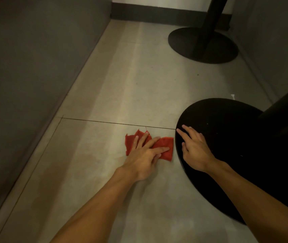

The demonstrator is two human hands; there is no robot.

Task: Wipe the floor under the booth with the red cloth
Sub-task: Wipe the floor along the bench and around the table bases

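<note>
Pale tiled floor [122, 81] down low between grey booth panels, with the left panel [25, 67] running the whole way back to a dark baseboard [157, 12]. Two black round table bases sit on the tiles, each with a dark post. The far base [192, 48] is up by the back wall, and the near base [236, 146] is at the right.

The red cloth [166, 143] is lying flat on the floor just left of the near base and just below a thin grout line [113, 122]. The left grip [143, 155] is pressed down on top of it with fingers spread and straight, so it's not clamped on anything. The right grip [195, 148] rests on the near base's left edge — fingers also straight and apart, holding nothing. A tiny white scrap [232, 96] sits on the floor just behind that base.
</note>
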